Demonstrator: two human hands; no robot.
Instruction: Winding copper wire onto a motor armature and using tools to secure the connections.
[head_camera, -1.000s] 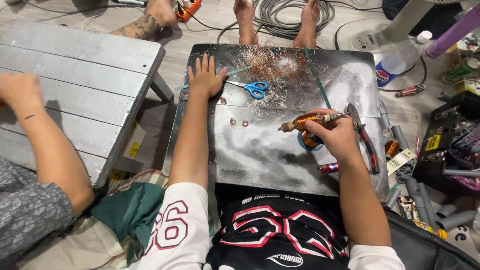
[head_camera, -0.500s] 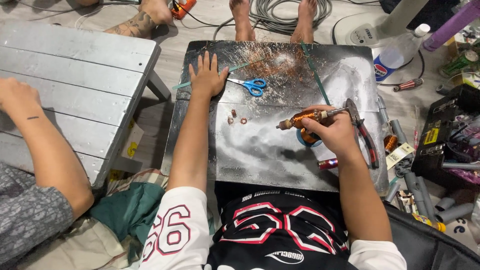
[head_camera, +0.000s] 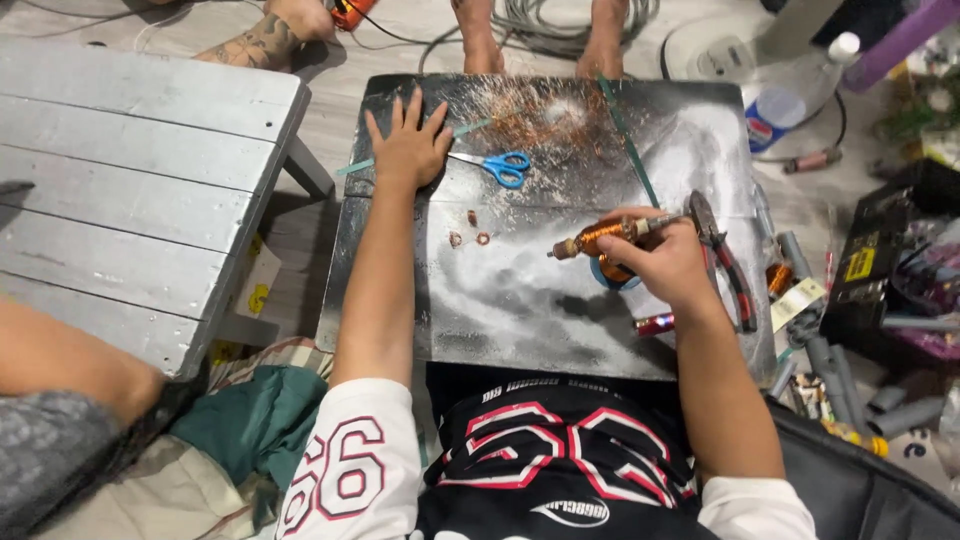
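Right hand (head_camera: 665, 262) closed around copper-wound coil (head_camera: 600, 238) above bench (head_camera: 520, 310), left hand (head_camera: 408, 148) flat with fingers (head_camera: 412, 108) spread beside scissors (head_camera: 497, 166); likely to drop coil or snag wire if grip loosens.

Scissors (head_camera: 503, 166) and copper rings (head_camera: 470, 228) dot the board (head_camera: 520, 310); its near half lies bare.

Blue scissors (head_camera: 503, 166), red pliers (head_camera: 722, 258), grey wood bench (head_camera: 130, 180) nr board.
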